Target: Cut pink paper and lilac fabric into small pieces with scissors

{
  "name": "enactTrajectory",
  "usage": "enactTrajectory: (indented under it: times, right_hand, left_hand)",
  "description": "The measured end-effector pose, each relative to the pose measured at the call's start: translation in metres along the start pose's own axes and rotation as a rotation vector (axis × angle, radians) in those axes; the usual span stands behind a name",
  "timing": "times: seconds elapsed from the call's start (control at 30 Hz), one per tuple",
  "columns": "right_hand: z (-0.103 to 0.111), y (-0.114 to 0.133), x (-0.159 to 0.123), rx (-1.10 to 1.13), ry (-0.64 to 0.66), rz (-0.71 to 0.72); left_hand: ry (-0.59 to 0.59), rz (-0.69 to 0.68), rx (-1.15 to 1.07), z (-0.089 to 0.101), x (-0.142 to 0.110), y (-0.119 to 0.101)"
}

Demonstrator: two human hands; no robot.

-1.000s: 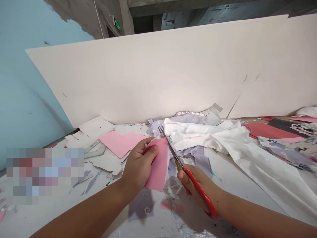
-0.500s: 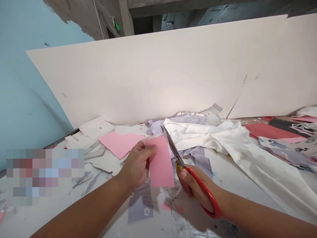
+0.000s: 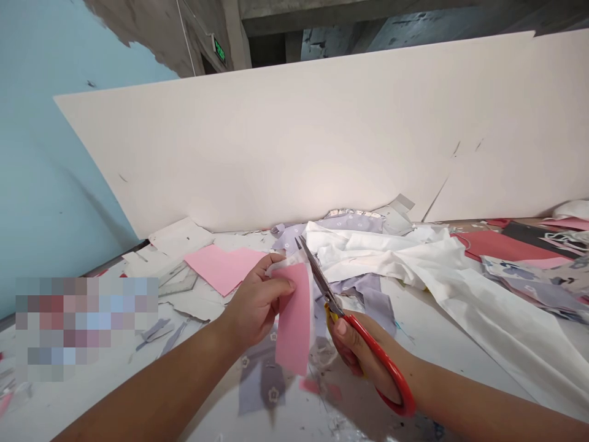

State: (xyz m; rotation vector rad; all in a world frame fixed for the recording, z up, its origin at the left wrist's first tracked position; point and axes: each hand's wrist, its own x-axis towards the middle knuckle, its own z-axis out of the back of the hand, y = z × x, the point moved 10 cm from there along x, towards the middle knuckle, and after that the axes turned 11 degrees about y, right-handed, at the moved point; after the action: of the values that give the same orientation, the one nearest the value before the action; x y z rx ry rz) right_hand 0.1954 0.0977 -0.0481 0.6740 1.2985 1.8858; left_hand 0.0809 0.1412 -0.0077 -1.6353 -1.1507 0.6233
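**We pinch a pink paper strip (image 3: 294,319) beside the scissors (image 3: 318,276).**
Our left hand (image 3: 260,304) presses thumb and fingers together on the strip's upper end, holding it hanging above the worktop (image 3: 96,399). Our right hand (image 3: 354,350) wraps the scissors' red handle, with the steel blades along the strip's upper right edge; we cannot tell how far they are spread. A pink sheet (image 3: 221,267) lies just left of our left hand, crumpled white cloth (image 3: 381,258) lies beyond the blades, and lilac floral cloth (image 3: 262,387) lies below the strip. A white board (image 3: 294,141) stands behind everything.
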Motion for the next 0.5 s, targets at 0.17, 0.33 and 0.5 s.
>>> enactTrajectory:
  times: [0.17, 0.33, 0.5]
  right_hand:
    - [-0.003, 0.01, 0.0, 0.009, 0.005, 0.019]
    - [-0.004, 0.011, 0.001, -0.007, -0.001, 0.033]
    - [-0.006, 0.003, 0.001, 0.0, 0.039, 0.009]
  left_hand:
    - [-0.021, -0.012, 0.019, 0.003, 0.002, -0.003]
    - [-0.038, -0.071, 0.075, 0.004, 0.001, -0.011]
    - [-0.079, -0.078, 0.126, 0.007, -0.001, -0.013]
